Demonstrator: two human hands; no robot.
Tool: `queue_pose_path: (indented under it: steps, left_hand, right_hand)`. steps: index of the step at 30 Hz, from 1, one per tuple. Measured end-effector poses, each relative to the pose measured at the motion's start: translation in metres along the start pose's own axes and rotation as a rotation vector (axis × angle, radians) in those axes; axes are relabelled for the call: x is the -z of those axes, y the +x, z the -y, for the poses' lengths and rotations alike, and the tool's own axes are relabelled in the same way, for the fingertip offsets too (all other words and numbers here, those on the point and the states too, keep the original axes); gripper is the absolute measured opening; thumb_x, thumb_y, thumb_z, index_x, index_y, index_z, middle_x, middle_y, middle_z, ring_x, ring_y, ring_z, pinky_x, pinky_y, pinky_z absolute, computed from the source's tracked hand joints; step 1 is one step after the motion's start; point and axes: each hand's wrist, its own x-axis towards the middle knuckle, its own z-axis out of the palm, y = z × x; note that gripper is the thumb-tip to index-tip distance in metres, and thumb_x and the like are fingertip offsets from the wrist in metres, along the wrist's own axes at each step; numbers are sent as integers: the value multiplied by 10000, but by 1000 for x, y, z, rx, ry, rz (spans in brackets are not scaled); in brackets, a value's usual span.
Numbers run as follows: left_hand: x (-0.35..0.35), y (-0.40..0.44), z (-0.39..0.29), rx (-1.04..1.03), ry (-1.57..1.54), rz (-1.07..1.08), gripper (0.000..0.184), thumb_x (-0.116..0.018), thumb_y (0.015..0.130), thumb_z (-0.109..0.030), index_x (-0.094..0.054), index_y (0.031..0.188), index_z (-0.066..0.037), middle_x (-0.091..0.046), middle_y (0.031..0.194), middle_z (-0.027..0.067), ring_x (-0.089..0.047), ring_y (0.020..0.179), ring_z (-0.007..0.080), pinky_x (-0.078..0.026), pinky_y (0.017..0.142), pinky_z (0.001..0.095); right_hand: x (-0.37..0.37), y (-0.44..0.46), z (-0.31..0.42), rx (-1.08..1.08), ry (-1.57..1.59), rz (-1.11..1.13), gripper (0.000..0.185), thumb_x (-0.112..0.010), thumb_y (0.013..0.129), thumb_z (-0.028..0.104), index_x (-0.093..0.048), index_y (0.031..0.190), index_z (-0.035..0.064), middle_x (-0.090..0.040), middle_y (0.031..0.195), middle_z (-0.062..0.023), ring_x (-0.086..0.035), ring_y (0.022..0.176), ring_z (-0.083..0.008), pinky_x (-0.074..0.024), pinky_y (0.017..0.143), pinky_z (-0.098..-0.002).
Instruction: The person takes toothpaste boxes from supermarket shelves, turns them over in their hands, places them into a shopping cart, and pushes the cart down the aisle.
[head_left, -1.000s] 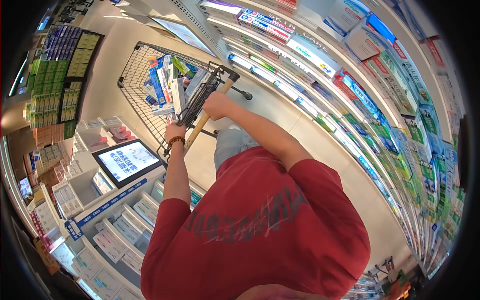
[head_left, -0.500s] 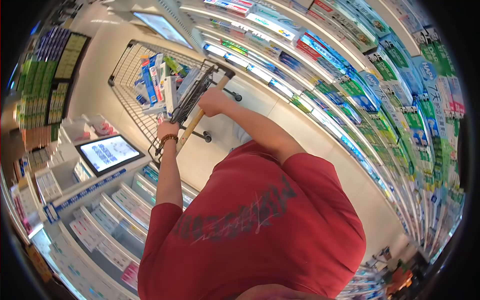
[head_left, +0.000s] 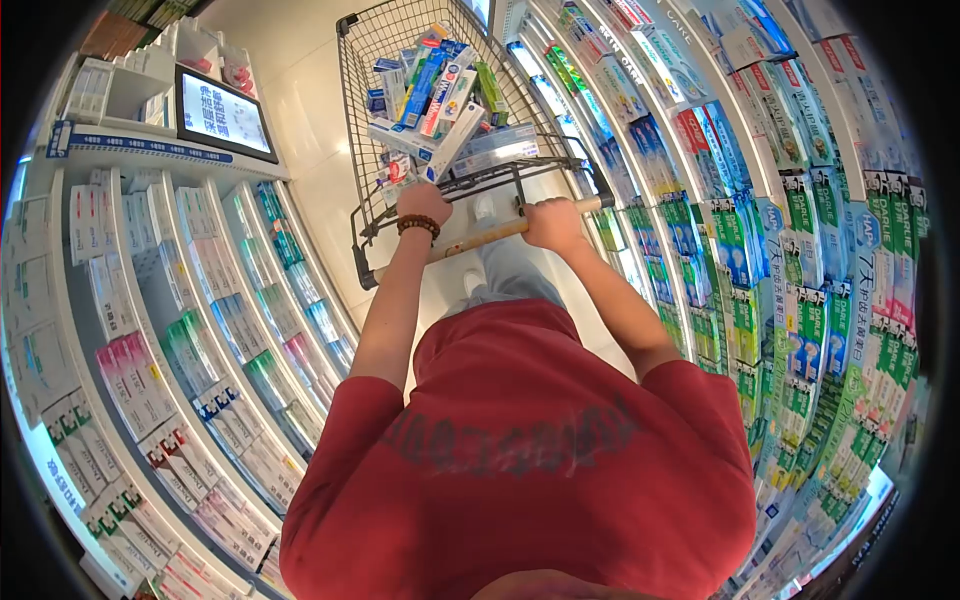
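A wire shopping cart (head_left: 352, 110) stands in front of me, filled with several boxed items. Among them are a blue box (head_left: 425, 85), a white-and-red box (head_left: 447, 103), a long white box (head_left: 455, 140) and a green pack (head_left: 491, 92). My right hand (head_left: 552, 222) is wrapped around the cart's pale handle (head_left: 480, 238) near its right end. Past the handle, my left hand (head_left: 425, 205), with a beaded bracelet at the wrist, is closed at the cart's rear rail. Its fingertips are hidden. A small red-and-white pack (head_left: 398, 166) lies just beyond it.
Shelves of boxed goods (head_left: 215, 290) line my left side, with a lit screen (head_left: 225, 115) on top. Tall shelves with green and blue toothpaste boxes (head_left: 745, 320) rise along my right. Pale floor tiles (head_left: 300, 60) run between them, and my shoes show below the handle.
The view has turned, so the cart now points straight ahead instead of off to the left. Both hands stay at the cart, and the left-hand shelves fill more of the view.
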Motion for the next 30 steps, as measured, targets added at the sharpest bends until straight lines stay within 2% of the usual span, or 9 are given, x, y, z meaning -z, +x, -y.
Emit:
queue_pose_path:
  steps: [8, 18, 19, 22, 23, 24, 25, 28, 30]
  left_hand:
    - [-35, -106, -39, 13, -38, 75, 260, -619, 761, -297, -759, 857, -101, -730, 857, 145, -714, 820, 319, -572, 738, 435]
    - [-75, -220, -88, 45, -44, 97, 239, -642, 776, -305, -760, 861, -115, -726, 846, 147, -711, 814, 317, -568, 727, 438]
    - [-76, -233, -91, 20, -66, 145, 325, -657, 792, -419, -749, 869, -116, -719, 842, 155, -699, 818, 318, -554, 734, 426]
    - [-85, -253, -80, -203, -494, 395, 425, -657, 841, -501, -734, 892, -85, -726, 846, 115, -699, 811, 240, -538, 728, 363]
    - [-92, -257, -73, -147, -997, 597, 452, -630, 906, -504, -725, 914, -62, -724, 865, 51, -672, 809, 136, -517, 717, 295]
    - [-78, -262, -76, -212, -1037, 468, 390, -600, 961, -416, -729, 936, -48, -720, 870, 10, -637, 773, 74, -500, 678, 246]
    - [-85, -254, -67, 14, -1163, 464, 398, -581, 974, -414, -727, 940, -45, -717, 844, 24, -627, 724, 80, -491, 662, 226]
    - [-91, -215, -67, 96, -1139, -90, 315, -571, 965, -291, -701, 909, -10, -709, 783, 50, -654, 702, 111, -501, 628, 262]
    - [-114, -180, -76, 171, -738, -338, 277, -609, 896, -227, -671, 1013, 16, -719, 876, 160, -695, 798, 297, -542, 735, 364]
  right_hand:
    - [-37, -112, -1, 102, 13, -249, 147, -677, 632, 253, -610, 623, 122, -620, 574, -70, -632, 558, -259, -506, 569, -394]
    - [-56, -237, -2, 119, 99, -243, 165, -699, 605, 231, -571, 588, 128, -585, 548, -51, -609, 542, -246, -476, 547, -386]
    - [-58, -252, -2, 127, 102, -236, 163, -697, 604, 222, -564, 582, 129, -578, 542, -50, -604, 535, -243, -469, 539, -383]
    - [-70, -291, -10, 143, 105, -219, 151, -688, 609, 204, -558, 586, 131, -575, 543, -55, -599, 533, -239, -458, 538, -380]
    - [-74, -305, -10, 134, 104, -202, 139, -683, 615, 203, -566, 601, 130, -585, 556, -62, -605, 545, -243, -462, 552, -383]
    - [-77, -320, -9, 126, 102, -183, 127, -677, 622, 202, -573, 616, 129, -595, 568, -69, -611, 556, -246, -466, 566, -385]
    - [-79, -335, -6, 125, 124, -190, 128, -674, 617, 200, -568, 614, 128, -591, 571, -65, -604, 553, -242, -463, 563, -381]
    - [-82, -369, -3, 136, 167, -238, 130, -664, 609, 194, -553, 609, 126, -578, 578, -54, -585, 546, -231, -453, 556, -366]
    - [-87, -393, -2, 141, 193, -252, 130, -656, 611, 192, -544, 609, 125, -567, 580, -48, -575, 544, -225, -446, 551, -356]
